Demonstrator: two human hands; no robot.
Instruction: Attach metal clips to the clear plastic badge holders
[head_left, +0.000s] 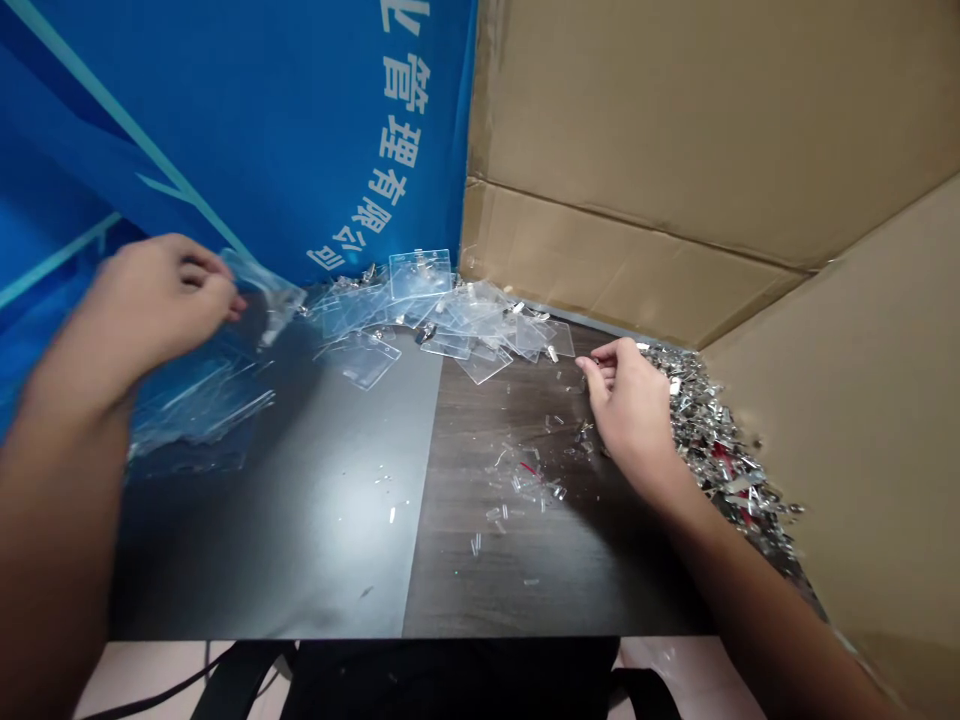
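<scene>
My left hand point(161, 300) is closed in a pinch on a clear plastic badge sleeve point(262, 285), held just above a stack of clear sleeves point(199, 410) at the table's left. My right hand point(630, 405) rests at the edge of a heap of small metal clips point(712, 440) on the right, fingers curled together; what they pinch is too small to name. A spread of clear badge sleeves point(442, 320), some with clips attached, lies at the back middle of the dark table point(345, 540).
A blue banner point(247, 130) with white characters stands behind on the left. Cardboard walls point(675, 150) close off the back and right side. Small clear plastic scraps point(517, 485) are scattered near the table's middle. A dark chair edge shows below the front edge.
</scene>
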